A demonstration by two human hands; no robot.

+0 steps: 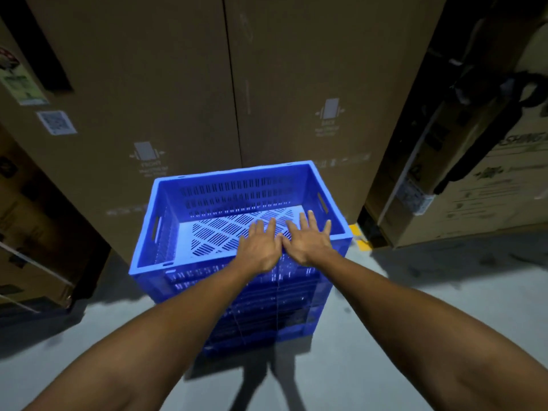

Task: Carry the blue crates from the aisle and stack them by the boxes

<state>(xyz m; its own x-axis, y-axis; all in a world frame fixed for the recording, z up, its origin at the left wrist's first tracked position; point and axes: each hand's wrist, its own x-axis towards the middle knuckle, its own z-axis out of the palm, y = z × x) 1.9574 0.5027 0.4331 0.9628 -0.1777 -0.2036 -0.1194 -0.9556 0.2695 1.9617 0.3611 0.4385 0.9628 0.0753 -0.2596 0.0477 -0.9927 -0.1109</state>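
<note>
Blue crate stack (237,295) just before the cardboard boxes (184,93); left hand (261,247) and right hand (308,238), fingers spread flat, above its near rim, touching each other.

I am looking at a blue crate (237,185) of smooth, slightly glossy moulded plastic, its walls and base slotted. Behind it, tall boxes (148,84) are showing matt brown cardboard with paper labels. The floor (415,292) is looking like dull, scuffed grey concrete.
</note>
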